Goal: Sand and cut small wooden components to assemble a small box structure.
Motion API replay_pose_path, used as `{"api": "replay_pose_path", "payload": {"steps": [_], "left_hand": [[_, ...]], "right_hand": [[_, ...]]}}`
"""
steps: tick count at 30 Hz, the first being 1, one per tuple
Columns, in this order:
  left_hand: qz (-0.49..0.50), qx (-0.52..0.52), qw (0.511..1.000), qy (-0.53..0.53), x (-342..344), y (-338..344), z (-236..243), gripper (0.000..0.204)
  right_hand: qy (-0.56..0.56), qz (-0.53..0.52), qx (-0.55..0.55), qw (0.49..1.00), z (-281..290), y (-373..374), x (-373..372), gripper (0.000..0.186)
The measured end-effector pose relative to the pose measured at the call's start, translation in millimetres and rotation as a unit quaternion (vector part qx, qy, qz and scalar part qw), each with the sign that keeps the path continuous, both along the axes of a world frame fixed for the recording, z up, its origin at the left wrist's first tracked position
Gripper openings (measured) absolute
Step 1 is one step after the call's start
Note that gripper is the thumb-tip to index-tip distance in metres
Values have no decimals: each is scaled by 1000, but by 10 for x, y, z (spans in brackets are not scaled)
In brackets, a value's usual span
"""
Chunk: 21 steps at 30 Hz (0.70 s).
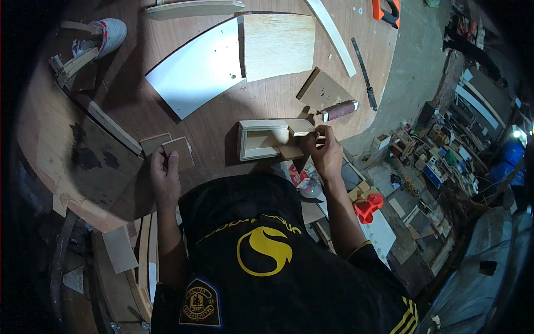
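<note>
My left hand (166, 173) is closed on a small thin square of wood (179, 151), thumb on top. Partly under that square lies a second thin wooden piece (153, 143). Near the table's front edge sits a narrow open wooden box (242, 140), its long side toward me. At its right end my right hand (326, 154) pinches the edge of a small wooden block (301, 127) that lies across the box. The fingers hide part of that end. A brown flat piece (291, 152) shows at the box's near side.
Beyond the box lie a white curved panel (194, 72), a pale plywood board (279, 47), a brown board (325, 89), a sandpaper-wrapped block (340, 111), a dark file-like tool (364, 75) and an orange-handled saw (387, 12). Right of the table, wood scraps and a red object (368, 208) crowd the floor.
</note>
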<state>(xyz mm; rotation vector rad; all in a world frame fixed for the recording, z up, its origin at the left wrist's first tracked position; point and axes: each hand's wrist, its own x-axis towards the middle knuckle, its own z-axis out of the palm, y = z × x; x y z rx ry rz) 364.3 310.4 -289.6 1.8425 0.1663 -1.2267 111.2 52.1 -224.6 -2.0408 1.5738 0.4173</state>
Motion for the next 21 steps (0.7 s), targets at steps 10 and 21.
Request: {"api": "replay_pose_path", "payload": {"steps": [10,21], "left_hand": [[-17,29,999,-6,63,-15,65,23],[-43,-28,998,-48,42,50,85,23]], "right_hand": [[-4,-12,-1,1000,12,38,5,22],[-29,-42,-78,996,61,-33,-405,22]]}}
